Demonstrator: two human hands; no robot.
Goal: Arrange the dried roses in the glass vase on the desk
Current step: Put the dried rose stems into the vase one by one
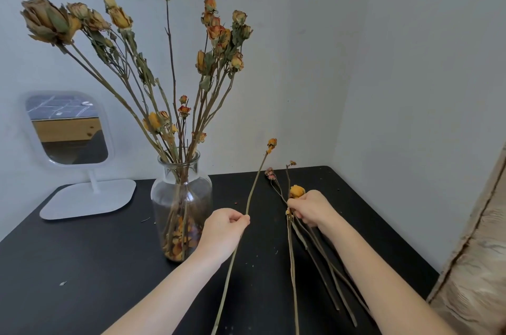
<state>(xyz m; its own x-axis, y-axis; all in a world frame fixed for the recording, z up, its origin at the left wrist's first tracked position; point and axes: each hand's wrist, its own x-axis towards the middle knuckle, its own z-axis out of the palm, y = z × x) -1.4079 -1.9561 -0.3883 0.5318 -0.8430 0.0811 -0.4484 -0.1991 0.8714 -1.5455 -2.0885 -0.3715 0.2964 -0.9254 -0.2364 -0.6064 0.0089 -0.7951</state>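
Left hand: the left hand [224, 227] pinches a single dried rose [256, 182] between thumb and curled fingers, partway along its stem
Single rose: its thin stem slants up and to the right from the pinch to a small yellow-orange bloom that shows against the wall; the lower stem runs down past the wrist to the bottom edge of the view
Right hand: the right hand [312, 210] has its fingers closed round a bunch of loose rose stems [292, 260] near their heads
Loose bunch: a yellow bud sits just above the gripping fingers, and smaller pinkish and brown buds poke out beyond it; the long bare stems fan out towards the near edge of the desk, low over or on it, I cannot tell which
Glass vase: the clear glass vase [181, 206] stands upright on the desk just left of the left hand, with fallen petals [178, 241] heaped in its bottom
Roses in vase: many dried roses [215, 30] already stand in it, spreading wide, the largest faded bloom leaning far left
Desk: the black desk [95, 266] fits into a corner of pale walls, with small crumbs scattered on it
Mirror: a white stand mirror [68, 129] sits at the back left, well apart from the vase
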